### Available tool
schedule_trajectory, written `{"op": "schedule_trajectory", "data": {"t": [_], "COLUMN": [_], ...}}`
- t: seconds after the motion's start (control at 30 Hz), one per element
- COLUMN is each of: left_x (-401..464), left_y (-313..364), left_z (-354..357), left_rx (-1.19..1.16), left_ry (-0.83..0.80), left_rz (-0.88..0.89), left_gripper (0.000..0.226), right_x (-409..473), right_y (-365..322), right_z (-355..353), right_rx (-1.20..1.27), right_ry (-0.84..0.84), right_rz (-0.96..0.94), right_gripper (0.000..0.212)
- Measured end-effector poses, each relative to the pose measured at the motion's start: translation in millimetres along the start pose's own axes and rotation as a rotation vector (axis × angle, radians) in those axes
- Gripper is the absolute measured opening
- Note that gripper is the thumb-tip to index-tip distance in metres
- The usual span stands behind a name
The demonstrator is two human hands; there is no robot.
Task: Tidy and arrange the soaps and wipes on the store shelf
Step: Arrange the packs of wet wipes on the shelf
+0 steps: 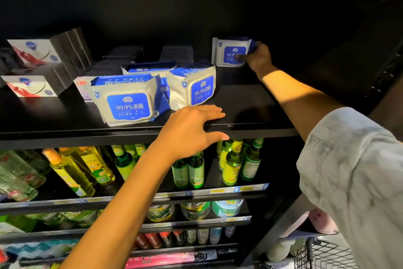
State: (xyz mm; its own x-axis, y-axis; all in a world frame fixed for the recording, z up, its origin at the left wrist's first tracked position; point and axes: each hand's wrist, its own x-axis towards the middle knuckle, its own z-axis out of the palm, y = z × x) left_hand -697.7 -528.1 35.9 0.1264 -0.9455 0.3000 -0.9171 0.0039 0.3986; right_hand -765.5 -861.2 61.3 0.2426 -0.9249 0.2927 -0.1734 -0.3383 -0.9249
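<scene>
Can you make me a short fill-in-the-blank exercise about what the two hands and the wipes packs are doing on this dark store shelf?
1. The right hand grips a small blue-and-white wipes pack standing ____ at the back of the black metal shelf.
2. The left hand rests on the shelf's front ____, holding nothing.
3. The white soap boxes with a red swirl sit at the shelf's ____ end.
4. The shelf directly below holds green and yellow ____.

Missing words: upright; edge; left; bottles
</scene>
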Motion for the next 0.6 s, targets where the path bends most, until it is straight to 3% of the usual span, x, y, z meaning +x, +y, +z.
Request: {"op": "schedule_trajectory", "data": {"t": [0.43, 0.6], "left_x": [-1.5, -0.9], "left_y": [-0.2, 1.6], "left_z": [0.5, -0.4], "left_rx": [-0.019, -0.004], "left_ry": [0.012, 0.005], "left_rz": [0.005, 0.016], "left_gripper": [0.064, 0.064], "right_x": [3.7, -5.8], "right_y": [3.2, -1.0], "right_z": [0.4, -13.8], "right_rx": [-0.098, -0.113], "right_ry": [0.027, 0.082], "right_rz": [0.024, 0.100], "right_gripper": [0.062, 0.076]}}
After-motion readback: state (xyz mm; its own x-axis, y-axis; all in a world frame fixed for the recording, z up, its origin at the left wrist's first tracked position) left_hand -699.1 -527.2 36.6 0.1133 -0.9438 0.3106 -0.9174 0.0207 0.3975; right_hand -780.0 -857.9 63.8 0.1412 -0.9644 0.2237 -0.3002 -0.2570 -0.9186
